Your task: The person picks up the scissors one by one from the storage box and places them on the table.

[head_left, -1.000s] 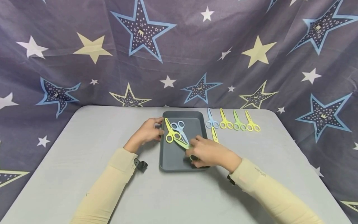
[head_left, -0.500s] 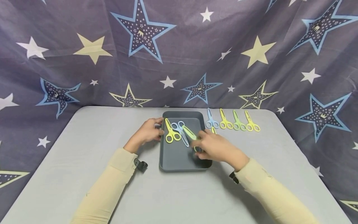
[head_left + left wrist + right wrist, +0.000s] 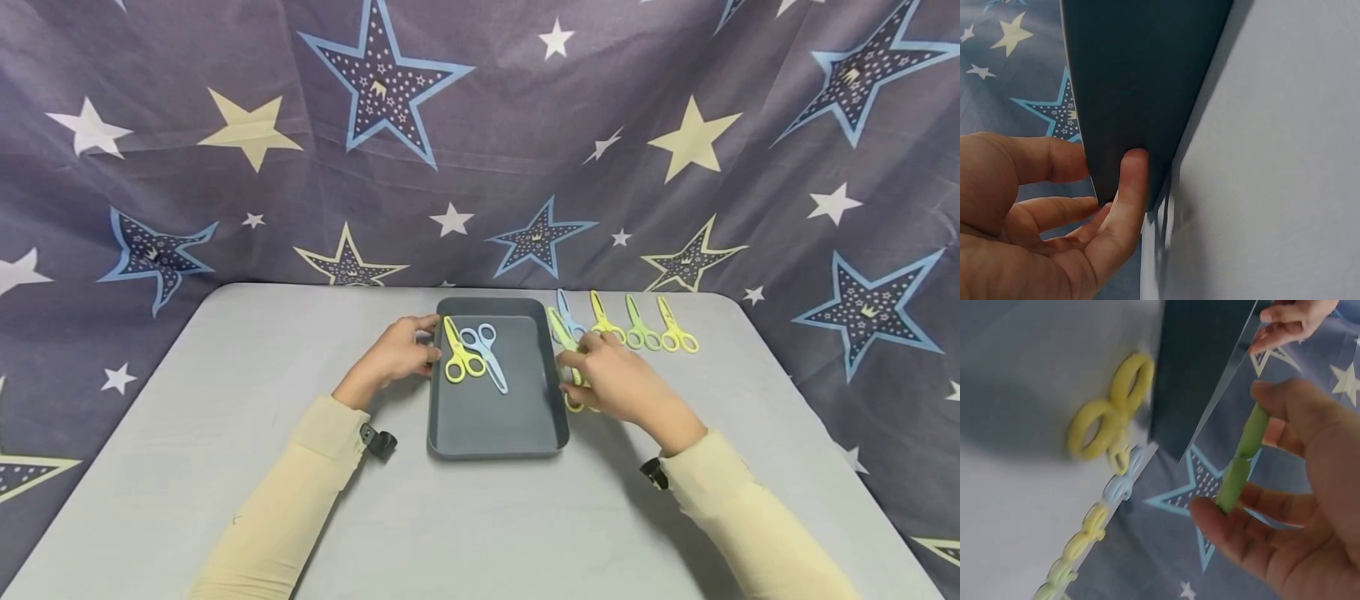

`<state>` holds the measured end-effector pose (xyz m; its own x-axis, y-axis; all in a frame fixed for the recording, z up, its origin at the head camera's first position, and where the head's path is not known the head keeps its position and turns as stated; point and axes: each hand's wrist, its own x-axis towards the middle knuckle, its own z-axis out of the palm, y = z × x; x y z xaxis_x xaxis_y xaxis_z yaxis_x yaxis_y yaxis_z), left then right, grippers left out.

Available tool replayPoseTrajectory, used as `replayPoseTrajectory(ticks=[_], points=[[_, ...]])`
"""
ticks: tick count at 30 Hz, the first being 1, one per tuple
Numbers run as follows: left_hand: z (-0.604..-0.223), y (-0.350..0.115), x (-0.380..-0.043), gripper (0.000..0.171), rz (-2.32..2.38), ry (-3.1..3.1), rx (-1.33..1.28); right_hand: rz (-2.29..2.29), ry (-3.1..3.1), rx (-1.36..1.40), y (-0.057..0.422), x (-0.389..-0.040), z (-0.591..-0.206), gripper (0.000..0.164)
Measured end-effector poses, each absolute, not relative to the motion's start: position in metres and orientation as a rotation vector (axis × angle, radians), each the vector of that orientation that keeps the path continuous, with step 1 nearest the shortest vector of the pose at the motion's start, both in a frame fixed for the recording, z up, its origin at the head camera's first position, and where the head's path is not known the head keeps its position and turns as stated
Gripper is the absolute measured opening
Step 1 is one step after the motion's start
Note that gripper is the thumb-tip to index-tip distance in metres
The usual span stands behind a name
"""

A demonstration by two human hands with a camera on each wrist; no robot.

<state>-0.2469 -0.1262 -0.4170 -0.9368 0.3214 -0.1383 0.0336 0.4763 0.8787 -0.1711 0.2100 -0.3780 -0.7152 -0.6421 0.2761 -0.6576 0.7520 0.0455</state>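
Observation:
My right hand (image 3: 611,379) pinches the handles of a pair of light green scissors (image 3: 561,327) just past the tray's right wall. In the right wrist view the green handles (image 3: 1234,484) sit between thumb and fingers. Under that hand lie yellow scissors (image 3: 1094,428), mostly covered in the head view. On the left, my left hand (image 3: 393,354) grips the wall of the grey tray (image 3: 495,429), one fingertip against its outer face (image 3: 1141,69). Inside the tray rest yellow scissors (image 3: 463,363) and blue scissors (image 3: 487,354), side by side.
Along the table's back right stand in a row blue scissors (image 3: 567,310), yellow scissors (image 3: 600,315), green scissors (image 3: 641,332) and more yellow scissors (image 3: 677,337). Behind the grey table (image 3: 315,325) hangs a star-patterned curtain (image 3: 480,142).
My right hand has lifted the green scissors out of the tray and carried them right, over its wall. The left hand has stayed on the tray.

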Motion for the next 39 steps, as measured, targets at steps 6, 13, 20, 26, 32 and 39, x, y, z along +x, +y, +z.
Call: replayPoseTrajectory(ticks=[6, 13, 20, 26, 32, 39], points=[[-0.418, -0.127, -0.248, 0.073, 1.437, 2.455, 0.304, 0.084, -2.716, 0.943, 0.230, -0.172, -0.383, 0.023], [-0.422, -0.127, -0.249, 0.075, 1.509, 2.390, 0.286, 0.112, -2.791, 0.891, 0.246, -0.171, -0.389, 0.027], [-0.422, -0.128, -0.251, 0.075, 1.515, 2.388, 0.284, 0.148, -2.846, 0.826, 0.257, -0.170, -0.396, 0.026], [-0.422, -0.127, -0.250, 0.075, 1.506, 2.395, 0.287, 0.177, -2.914, 0.797, 0.264, -0.167, -0.402, 0.026], [-0.424, -0.127, -0.251, 0.074, 1.498, 2.402, 0.285, 0.195, -2.942, 0.804, 0.268, -0.164, -0.406, 0.020], [-0.423, -0.126, -0.251, 0.074, 1.500, 2.397, 0.282, 0.231, -2.939, 0.831, 0.270, -0.163, -0.409, 0.019]])
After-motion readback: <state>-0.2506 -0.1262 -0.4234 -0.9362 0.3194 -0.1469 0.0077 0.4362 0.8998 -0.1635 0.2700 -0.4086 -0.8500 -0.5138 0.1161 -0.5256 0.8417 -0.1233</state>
